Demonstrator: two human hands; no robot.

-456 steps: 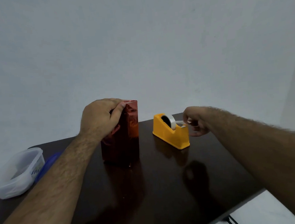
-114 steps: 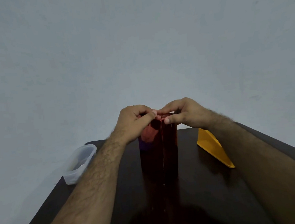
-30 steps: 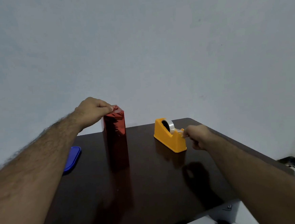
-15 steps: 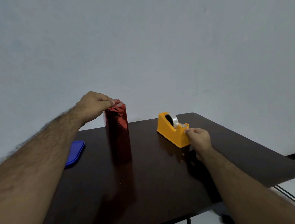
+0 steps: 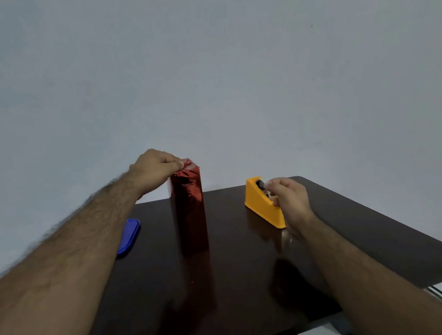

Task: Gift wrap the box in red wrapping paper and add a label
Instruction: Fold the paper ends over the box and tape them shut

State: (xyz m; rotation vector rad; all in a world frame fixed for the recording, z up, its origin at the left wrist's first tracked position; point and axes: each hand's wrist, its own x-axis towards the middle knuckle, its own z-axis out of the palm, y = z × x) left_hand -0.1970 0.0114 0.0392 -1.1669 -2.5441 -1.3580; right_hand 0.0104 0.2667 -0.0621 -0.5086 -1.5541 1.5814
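Tall red foil-wrapped box (image 5: 189, 209): left hand (image 5: 153, 170) pinched top fold; right hand (image 5: 288, 199) gripped tape at orange plastic dispenser (image 5: 261, 206). Risk: fold springing open if released.

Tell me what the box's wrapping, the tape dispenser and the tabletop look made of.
Wrapping on the box: likely metallic foil paper, red, shiny, crinkled. Tape dispenser: apparently moulded plastic, uniform matte orange. Table: dark glossy surface, possibly lacquered wood or laminate; it mirrors the box.
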